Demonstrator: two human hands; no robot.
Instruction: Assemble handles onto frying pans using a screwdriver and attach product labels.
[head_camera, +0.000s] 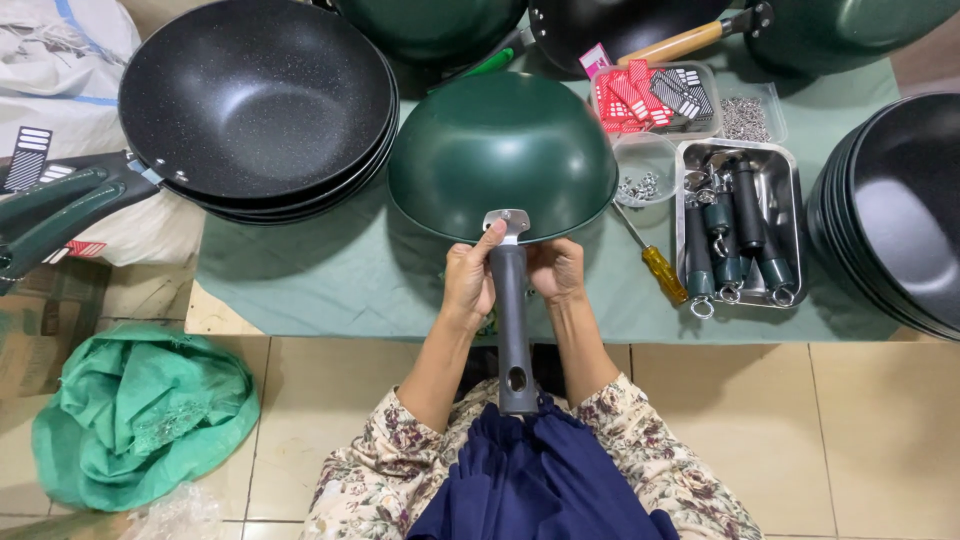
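A dark green wok (500, 150) lies upside down at the table's near edge. Its grey handle (513, 330) points straight back toward my lap, joined to the bowl by a small metal bracket (507, 222). My left hand (470, 280) grips the handle's top from the left, thumb reaching up to the bracket. My right hand (557, 270) holds the same spot from the right side. Both hands are closed around the handle just below the wok's rim.
A stack of black-lined woks (255, 100) sits at the left, another stack (900, 210) at the right. A metal tray (780, 160) holds several handles. A yellow-handled screwdriver (655, 265), a cup of screws (643, 170) and a green cloth bundle (140, 410) lie nearby.
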